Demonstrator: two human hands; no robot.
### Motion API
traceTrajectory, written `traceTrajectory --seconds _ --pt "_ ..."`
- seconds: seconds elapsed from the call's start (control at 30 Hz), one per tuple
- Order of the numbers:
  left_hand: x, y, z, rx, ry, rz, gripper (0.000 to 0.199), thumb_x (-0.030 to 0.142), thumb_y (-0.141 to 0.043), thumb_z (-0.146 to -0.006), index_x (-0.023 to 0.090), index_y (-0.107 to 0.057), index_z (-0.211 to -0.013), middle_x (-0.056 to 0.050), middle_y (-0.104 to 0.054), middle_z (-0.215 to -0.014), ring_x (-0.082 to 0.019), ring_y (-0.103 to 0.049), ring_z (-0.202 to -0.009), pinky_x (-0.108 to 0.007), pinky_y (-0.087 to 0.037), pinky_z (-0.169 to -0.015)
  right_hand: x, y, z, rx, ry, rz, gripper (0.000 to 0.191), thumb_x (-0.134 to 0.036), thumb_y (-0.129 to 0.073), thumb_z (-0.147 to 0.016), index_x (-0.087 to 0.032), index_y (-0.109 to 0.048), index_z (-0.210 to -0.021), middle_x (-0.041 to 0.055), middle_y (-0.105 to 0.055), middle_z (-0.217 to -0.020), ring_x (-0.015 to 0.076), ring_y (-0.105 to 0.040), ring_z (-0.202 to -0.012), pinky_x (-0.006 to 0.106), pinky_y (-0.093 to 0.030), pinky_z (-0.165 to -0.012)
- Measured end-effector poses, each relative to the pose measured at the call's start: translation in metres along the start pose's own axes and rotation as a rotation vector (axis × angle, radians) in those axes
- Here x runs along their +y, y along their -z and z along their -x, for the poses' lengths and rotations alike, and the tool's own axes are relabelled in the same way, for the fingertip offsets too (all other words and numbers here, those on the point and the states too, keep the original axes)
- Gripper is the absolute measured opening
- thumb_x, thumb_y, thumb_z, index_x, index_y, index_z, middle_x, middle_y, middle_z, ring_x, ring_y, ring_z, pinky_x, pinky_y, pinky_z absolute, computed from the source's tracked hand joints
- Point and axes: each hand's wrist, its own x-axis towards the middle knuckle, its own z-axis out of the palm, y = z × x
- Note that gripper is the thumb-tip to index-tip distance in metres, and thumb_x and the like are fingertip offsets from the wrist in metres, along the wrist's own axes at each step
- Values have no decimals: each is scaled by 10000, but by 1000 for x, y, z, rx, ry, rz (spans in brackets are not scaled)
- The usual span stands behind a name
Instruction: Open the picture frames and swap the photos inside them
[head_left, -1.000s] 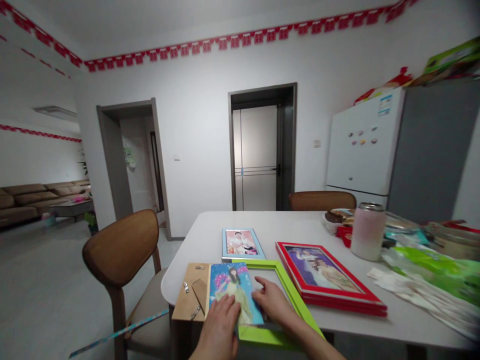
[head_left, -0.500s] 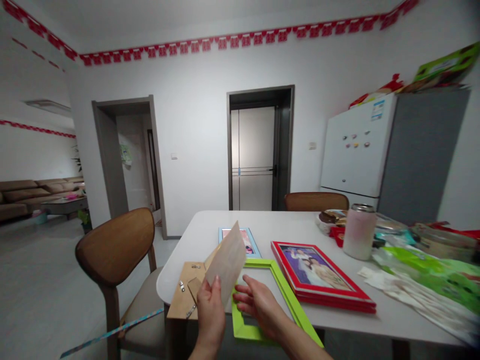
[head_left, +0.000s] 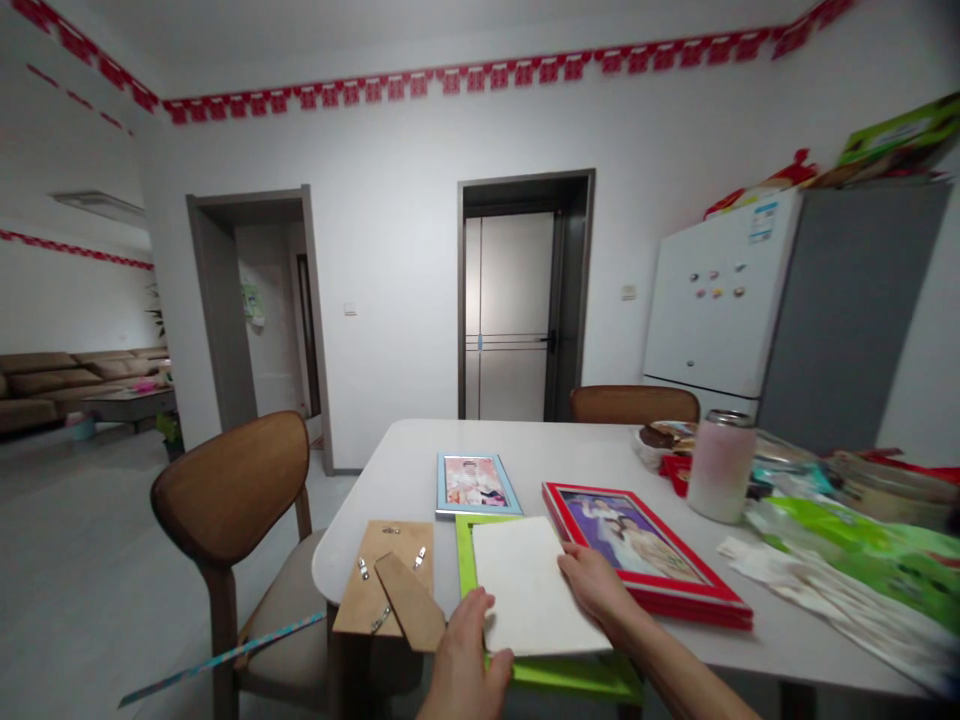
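Observation:
A white sheet [head_left: 529, 590] lies over the opening of a green frame [head_left: 466, 560] near the table's front edge. My left hand [head_left: 472, 650] pinches the sheet's lower left corner. At the sheet's right edge, my right hand [head_left: 596, 590] grips it between thumb and fingers. Left of the green frame lies a wooden backing board [head_left: 412, 535] with metal clips and a stand leg [head_left: 412, 605]. Behind the green frame is a light blue framed photo [head_left: 472, 483]. Stacked red frames [head_left: 645, 550], the top one showing a photo, lie to the right.
On the right of the white table [head_left: 405, 450] stand a pink and white bottle [head_left: 721, 468], white gloves or cloth [head_left: 810, 590] and a green package [head_left: 885, 560]. A brown chair [head_left: 236, 490] is at the left, another [head_left: 637, 404] behind the table.
The sheet has gone from tilted upright in my left hand to lying flat over the green frame. My right hand has moved right and closed on its edge. The blue frame is now uncovered.

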Motion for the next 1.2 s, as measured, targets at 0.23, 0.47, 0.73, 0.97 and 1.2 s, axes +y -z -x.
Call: traceTrajectory --seconds 0.23,0.47,0.73,0.97,1.2 --pt "-13 2 2 -65 -154 -156 423 153 -495 -636 120 -521 -1057 -140 -466 -1205 -238 -402 -1129 -384 -318 -962 -5 -8 -8 -26 21 152 351 -115 -340 -654 -89 -630 -850 85 -667 -723 159 -597 -665 214 -397 -571" --pt "3 11 3 -136 -108 -169 454 145 -496 -625 107 -511 -1078 -151 -451 -1217 -243 -389 -1139 -381 -300 -974 -11 -11 4 -1 164 431 276 -218 -429 -678 -74 -616 -822 178 -633 -825 241 -570 -782 308 -370 -676" --pt "-20 65 15 -73 -98 -301 619 128 -507 -572 153 -415 -1183 -99 -317 -1319 -209 -273 -1212 -370 -222 -1005 -14 -14 22 26 271 817 311 -282 -418 -723 -77 -593 -880 185 -564 -920 254 -527 -866 319 -378 -684" --pt "-58 103 2 21 133 -748 665 37 -449 -547 191 -409 -1193 -57 -360 -1300 -198 -268 -1214 -397 -190 -994 -28 -48 54 -125 542 531 326 -269 -403 -750 -131 -582 -986 125 -558 -982 211 -477 -921 296 -338 -805" --pt "-71 105 5 90 -5 -683 484 99 -456 -627 195 -517 -1097 -53 -497 -1192 -172 -424 -1113 -315 -317 -952 -72 -114 83 -247 601 520 459 -441 -506 -660 -222 -516 -1063 97 -573 -930 256 -474 -872 386 -322 -764"
